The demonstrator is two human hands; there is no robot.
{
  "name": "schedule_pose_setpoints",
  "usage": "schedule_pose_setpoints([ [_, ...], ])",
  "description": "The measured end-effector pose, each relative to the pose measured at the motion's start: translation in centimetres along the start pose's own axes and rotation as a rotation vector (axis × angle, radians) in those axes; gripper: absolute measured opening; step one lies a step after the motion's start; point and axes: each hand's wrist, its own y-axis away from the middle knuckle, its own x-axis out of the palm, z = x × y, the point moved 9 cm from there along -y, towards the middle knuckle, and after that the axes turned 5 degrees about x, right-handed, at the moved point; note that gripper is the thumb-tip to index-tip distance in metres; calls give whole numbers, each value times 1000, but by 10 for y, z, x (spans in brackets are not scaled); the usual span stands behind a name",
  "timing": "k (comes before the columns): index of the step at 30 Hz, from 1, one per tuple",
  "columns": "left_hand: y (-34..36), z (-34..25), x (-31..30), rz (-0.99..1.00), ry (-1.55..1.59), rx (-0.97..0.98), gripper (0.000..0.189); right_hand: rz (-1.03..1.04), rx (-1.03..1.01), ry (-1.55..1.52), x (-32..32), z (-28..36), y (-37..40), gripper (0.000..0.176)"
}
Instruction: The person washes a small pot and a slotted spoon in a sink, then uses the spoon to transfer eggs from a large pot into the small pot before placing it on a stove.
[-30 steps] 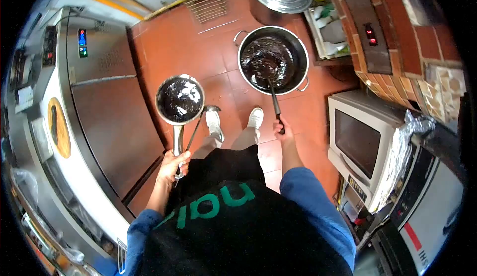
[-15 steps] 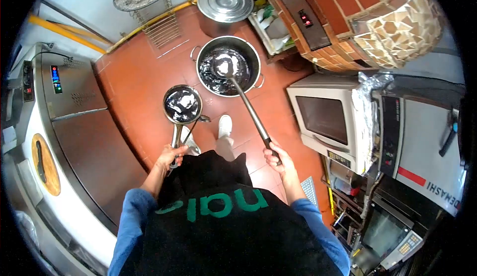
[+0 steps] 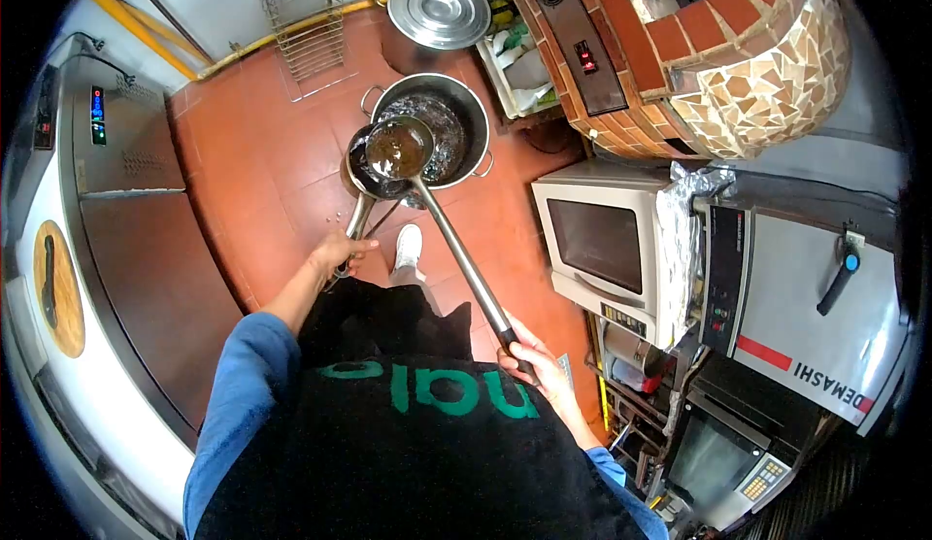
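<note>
In the head view, the right grip [image 3: 537,357] was closed around the black end of a long-handled ladle [image 3: 456,247], the fingers wrapped over it. The left grip [image 3: 342,252] was closed around the metal handle of a saucepan [image 3: 351,177]; a thin dark utensil handle [image 3: 384,218] ran up beside it, though whether those fingers pinched that too could not be told.

The ladle's bowl had just come out of the large stockpot [image 3: 476,118] and was over the saucepan, with glossy brown liquid [image 3: 393,156] in it. The saucepan, which had been apart from the stockpot, now overlapped its near left side in the view; contact between the rims could not be told. This put the full bowl above the saucepan's opening rather than the stockpot's.

The ladle's long axis ran diagonally, from the right grip forward and to the left, bowl end farthest from the body. The saucepan's handle pointed back towards the wearer. The stockpot stood on the tiled floor [image 3: 301,132], near a lidded pot [image 3: 439,9].
</note>
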Motion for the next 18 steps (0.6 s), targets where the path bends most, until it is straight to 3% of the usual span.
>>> schedule_pose_setpoints([
  [2,5,-10,3,15,18,29,28,-128,-98,214,-9,5,-5,61],
  [6,17,-22,4,9,23,-3,25,-72,-116,394,-20,4,-7,63],
  [8,19,-24,2,9,7,-3,25,-197,-310,624,-26,17,-4,65],
  [12,18,-26,-1,-7,-37,17,24,-346,-244,827,-29,19,4,64],
  [14,19,-29,0,-10,-49,27,25,-429,-311,1191,-12,33,13,64],
  [18,21,-31,4,-5,19,25,25,-413,-335,1175,-27,38,15,62],
])
